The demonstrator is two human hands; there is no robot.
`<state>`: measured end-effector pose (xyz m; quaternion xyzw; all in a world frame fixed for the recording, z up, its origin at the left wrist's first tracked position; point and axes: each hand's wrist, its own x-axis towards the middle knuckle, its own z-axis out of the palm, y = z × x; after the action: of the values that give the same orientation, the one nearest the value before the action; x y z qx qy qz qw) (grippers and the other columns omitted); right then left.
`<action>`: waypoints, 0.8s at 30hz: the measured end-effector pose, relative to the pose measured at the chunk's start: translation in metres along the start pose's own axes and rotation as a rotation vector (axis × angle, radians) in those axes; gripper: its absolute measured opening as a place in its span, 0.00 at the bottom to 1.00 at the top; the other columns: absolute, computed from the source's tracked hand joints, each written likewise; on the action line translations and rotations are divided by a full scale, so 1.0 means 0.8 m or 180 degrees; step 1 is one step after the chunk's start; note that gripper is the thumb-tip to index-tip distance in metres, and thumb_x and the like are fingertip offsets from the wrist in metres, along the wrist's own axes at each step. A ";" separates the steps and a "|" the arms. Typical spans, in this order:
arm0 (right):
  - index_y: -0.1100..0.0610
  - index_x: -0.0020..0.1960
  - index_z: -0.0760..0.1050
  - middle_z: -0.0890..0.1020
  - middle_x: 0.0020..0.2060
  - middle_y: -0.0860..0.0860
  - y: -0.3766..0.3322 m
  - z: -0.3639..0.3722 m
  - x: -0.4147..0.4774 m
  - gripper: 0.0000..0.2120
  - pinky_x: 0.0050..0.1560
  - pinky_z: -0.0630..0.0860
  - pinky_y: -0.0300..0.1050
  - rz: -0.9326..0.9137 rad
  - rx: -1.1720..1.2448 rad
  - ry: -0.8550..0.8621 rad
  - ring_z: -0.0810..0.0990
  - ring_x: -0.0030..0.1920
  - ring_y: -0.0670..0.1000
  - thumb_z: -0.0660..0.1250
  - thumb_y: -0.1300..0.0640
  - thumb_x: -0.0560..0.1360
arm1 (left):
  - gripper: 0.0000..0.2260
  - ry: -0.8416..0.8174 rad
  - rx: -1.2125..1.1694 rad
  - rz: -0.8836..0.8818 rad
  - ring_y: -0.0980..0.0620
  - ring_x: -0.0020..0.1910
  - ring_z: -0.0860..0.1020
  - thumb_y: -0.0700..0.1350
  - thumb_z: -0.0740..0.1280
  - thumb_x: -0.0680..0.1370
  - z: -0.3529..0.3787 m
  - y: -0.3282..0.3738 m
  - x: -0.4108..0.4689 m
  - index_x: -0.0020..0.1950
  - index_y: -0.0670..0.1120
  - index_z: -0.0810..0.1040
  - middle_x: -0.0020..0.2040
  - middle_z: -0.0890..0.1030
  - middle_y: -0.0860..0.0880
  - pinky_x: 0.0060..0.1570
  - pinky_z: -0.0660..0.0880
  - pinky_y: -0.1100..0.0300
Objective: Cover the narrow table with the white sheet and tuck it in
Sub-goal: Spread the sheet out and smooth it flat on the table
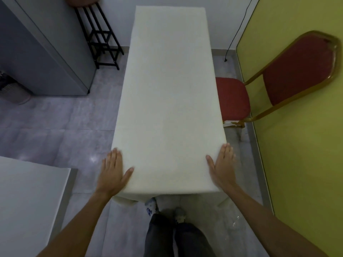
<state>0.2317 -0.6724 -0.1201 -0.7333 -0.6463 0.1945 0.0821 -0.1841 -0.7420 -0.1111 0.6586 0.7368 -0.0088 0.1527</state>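
Left hand [113,170] and right hand [221,165], both spread flat, are pressing the sheet [169,101] at the table's near corners; uneven pressure risks dragging it askew.

A grey marbled tile floor [55,123] meets a yellow-green wall [297,145] on the right, where a red padded chair with a gold metal frame [289,76] stands. At far left, a grey metal cabinet [46,52] sits beside a black metal rack [104,43]. Dim, even light.
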 end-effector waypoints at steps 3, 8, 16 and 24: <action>0.62 0.81 0.42 0.46 0.81 0.59 -0.037 0.012 0.008 0.38 0.79 0.42 0.56 -0.0621 -0.0295 -0.0015 0.43 0.81 0.59 0.48 0.38 0.82 | 0.38 0.0125 0.0006 0.0421 0.46 0.79 0.41 0.65 0.48 0.81 0.004 0.070 0.034 0.80 0.42 0.42 0.80 0.42 0.44 0.77 0.46 0.47; 0.60 0.81 0.46 0.48 0.81 0.56 -0.059 0.039 0.022 0.36 0.79 0.47 0.61 -0.1288 -0.0780 -0.0261 0.46 0.81 0.56 0.46 0.36 0.83 | 0.34 -0.0058 0.0118 0.0768 0.48 0.79 0.42 0.63 0.48 0.82 0.031 0.134 0.069 0.80 0.42 0.45 0.80 0.44 0.45 0.77 0.48 0.47; 0.65 0.80 0.52 0.57 0.79 0.63 0.010 -0.018 0.079 0.41 0.77 0.52 0.66 -0.0086 -0.0575 0.0134 0.52 0.79 0.62 0.41 0.34 0.81 | 0.38 0.0072 0.0056 -0.0262 0.37 0.77 0.53 0.66 0.45 0.79 -0.011 -0.022 0.089 0.78 0.37 0.54 0.78 0.55 0.37 0.74 0.53 0.38; 0.63 0.80 0.56 0.58 0.79 0.58 -0.213 0.085 0.187 0.33 0.78 0.52 0.61 -0.1560 -0.0668 -0.0099 0.55 0.80 0.58 0.46 0.40 0.83 | 0.30 0.0272 -0.0085 0.0836 0.45 0.79 0.46 0.56 0.48 0.83 -0.018 0.087 0.261 0.79 0.39 0.53 0.80 0.50 0.43 0.75 0.52 0.45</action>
<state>0.0625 -0.5092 -0.1452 -0.5563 -0.8224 0.1120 0.0403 -0.1372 -0.5280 -0.1338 0.7471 0.6501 0.0491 0.1297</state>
